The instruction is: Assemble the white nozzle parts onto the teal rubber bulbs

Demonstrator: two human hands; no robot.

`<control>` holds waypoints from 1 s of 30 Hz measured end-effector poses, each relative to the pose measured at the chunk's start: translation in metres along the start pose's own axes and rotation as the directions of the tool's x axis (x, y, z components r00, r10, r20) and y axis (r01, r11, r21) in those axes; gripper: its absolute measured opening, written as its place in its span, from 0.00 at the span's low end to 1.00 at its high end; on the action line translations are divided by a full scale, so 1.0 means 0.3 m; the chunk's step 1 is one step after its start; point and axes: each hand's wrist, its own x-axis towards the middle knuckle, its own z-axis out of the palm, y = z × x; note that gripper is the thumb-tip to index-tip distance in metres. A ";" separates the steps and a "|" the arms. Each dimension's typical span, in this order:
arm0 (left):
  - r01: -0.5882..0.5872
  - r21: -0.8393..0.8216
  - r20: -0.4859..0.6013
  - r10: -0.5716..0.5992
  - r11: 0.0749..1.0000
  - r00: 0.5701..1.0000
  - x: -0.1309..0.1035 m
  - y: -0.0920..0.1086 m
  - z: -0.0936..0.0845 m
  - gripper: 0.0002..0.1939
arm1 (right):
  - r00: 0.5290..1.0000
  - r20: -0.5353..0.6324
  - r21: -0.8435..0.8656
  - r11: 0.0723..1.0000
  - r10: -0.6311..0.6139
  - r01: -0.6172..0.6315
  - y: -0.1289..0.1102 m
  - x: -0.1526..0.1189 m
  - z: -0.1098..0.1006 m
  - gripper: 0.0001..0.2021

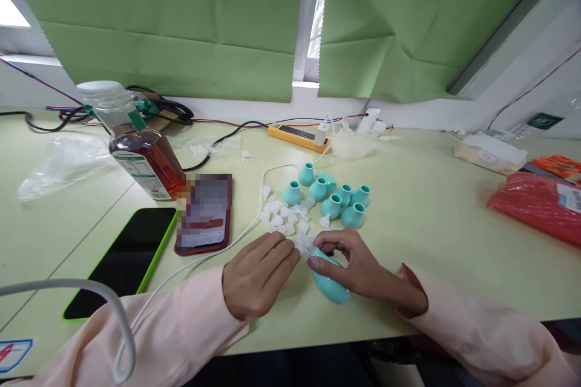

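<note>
My right hand is wrapped round a teal squeeze bulb, thumb on top, its neck tilted up to the left. At that neck is a clear plastic nozzle, its far end pinched by the fingertips of my left hand. Whether the nozzle is fully seated on the bulb, I cannot tell. Just beyond my hands lies a loose pile of small white translucent tips, with a few clear nozzles among them. Behind and to the right, several more teal bulbs stand with open necks, one tipped over.
Left of my hands lie a black phone with a green edge and a red-cased phone. A bottle of amber liquid stands behind them. A white cable crosses the table from an orange power strip. A red plastic package lies far right.
</note>
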 end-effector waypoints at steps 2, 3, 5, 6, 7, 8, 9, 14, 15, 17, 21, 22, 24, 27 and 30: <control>0.037 0.001 0.009 -0.037 0.999 0.999 -0.008 -0.002 0.012 0.07 | 1.000 0.009 -0.023 1.000 0.004 -0.004 0.001 0.000 -0.002 0.09; 0.050 -0.002 0.001 -0.050 0.999 0.999 -0.009 -0.001 0.015 0.07 | 1.000 0.011 -0.032 0.999 0.004 -0.003 -0.001 -0.001 -0.003 0.09; 0.106 -0.052 -0.031 -0.108 0.993 0.994 -0.001 0.005 0.015 0.07 | 1.000 -0.009 -0.050 0.999 -0.012 0.011 -0.008 -0.001 -0.005 0.09; 0.158 -0.102 -0.057 -0.164 0.982 0.985 0.007 0.010 0.012 0.07 | 0.999 -0.023 -0.063 0.998 -0.024 0.022 -0.012 -0.001 -0.005 0.09; 0.232 -0.177 -0.071 -0.247 0.957 0.966 0.016 0.015 0.008 0.06 | 0.999 -0.036 -0.080 0.996 -0.034 0.031 -0.016 -0.001 -0.005 0.09; 0.323 -0.257 -0.069 -0.351 0.911 0.934 0.025 0.018 0.004 0.05 | 0.998 -0.051 -0.099 0.994 -0.043 0.038 -0.019 0.000 -0.006 0.08; 0.412 -0.331 -0.042 -0.450 0.849 0.892 0.033 0.020 0.000 0.04 | 0.997 -0.062 -0.117 0.992 -0.045 0.038 -0.020 0.001 -0.006 0.08; 0.698 -0.539 0.072 -0.800 0.472 0.596 0.037 -0.019 -0.008 0.02 | 0.991 -0.134 -0.115 0.993 -0.025 0.009 -0.005 0.009 -0.011 0.08; 0.706 -0.529 0.070 -0.805 0.471 0.590 0.032 -0.033 -0.004 0.02 | 0.988 -0.152 -0.104 0.994 -0.028 0.013 -0.001 0.010 -0.013 0.08; 0.688 -0.443 0.060 -0.747 0.575 0.663 0.020 -0.061 0.009 0.02 | 0.980 -0.193 -0.088 0.995 -0.055 0.038 0.004 0.011 -0.017 0.07; 0.553 -0.228 -0.026 -0.573 0.801 0.819 -0.003 -0.101 0.058 0.06 | 0.977 -0.182 -0.097 0.990 -0.114 0.098 0.000 0.013 -0.023 0.08; 0.555 -0.220 -0.037 -0.576 0.802 0.817 -0.007 -0.106 0.069 0.06 | 0.978 -0.163 -0.104 0.988 -0.130 0.114 -0.001 0.014 -0.024 0.08; 0.551 -0.228 -0.056 -0.576 0.803 0.816 -0.012 -0.110 0.080 0.08 | 0.979 -0.129 -0.129 0.981 -0.160 0.143 -0.003 0.019 -0.024 0.09; 0.549 -0.283 -0.080 -0.590 0.787 0.804 -0.005 -0.098 0.065 0.11 | 0.977 -0.092 -0.218 0.962 -0.190 0.167 -0.001 0.023 -0.020 0.09; 0.534 -0.355 -0.015 -0.576 0.767 0.818 0.007 -0.068 0.032 0.10 | 0.974 -0.038 -0.365 0.911 -0.222 0.193 -0.003 0.015 -0.005 0.08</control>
